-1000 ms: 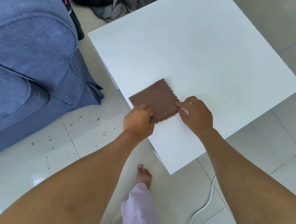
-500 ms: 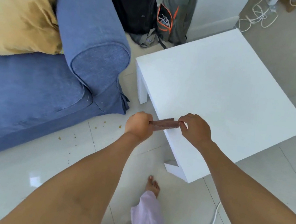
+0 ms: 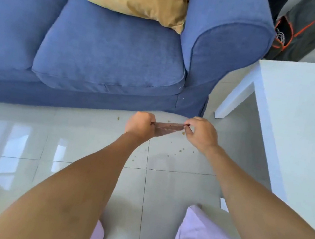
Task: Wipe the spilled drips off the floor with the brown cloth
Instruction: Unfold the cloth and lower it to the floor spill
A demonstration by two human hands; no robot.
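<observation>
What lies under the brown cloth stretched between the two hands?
Under the brown cloth lies glossy white tiled floor with small brownish drips scattered around; any drips directly beneath the cloth are covered.

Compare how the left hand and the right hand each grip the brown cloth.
The left hand is a closed fist around its end of the brown cloth; the right hand pinches its end with fingertips. Both hold it taut above the drips.
</observation>
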